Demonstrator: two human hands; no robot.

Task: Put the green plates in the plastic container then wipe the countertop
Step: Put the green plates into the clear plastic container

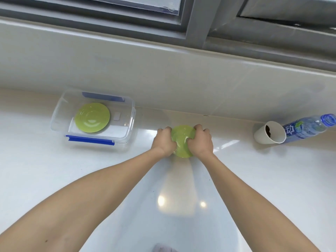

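Cloth, or something grey like it [162, 247], showed only as a scrap at the very bottom edge, nearest the person and too cut off to identify for sure. Past it both forearms reached out over the bare white countertop [254, 188], which lay open and glossy on every side. At their ends the left hand [163, 141] and the right hand [201, 140] gripped one green plate [182, 142] between them, fingers curled over its opposite rims, left and right. Whether the plate was resting on the counter or just lifted, I could not tell.

The clear plastic container [130, 122] stood to the left and slightly farther back, against the wall, lid off, with another green plate [92, 117] already lying flat inside. So the move ahead looked like a plain sideways carry leftward, the left hand leading, with nothing in the path. The container's near wall with its blue clip [90, 140] was the edge to clear. On the right, well apart, a paper cup [269, 132] and a water bottle [307, 128] stood clear of that route.
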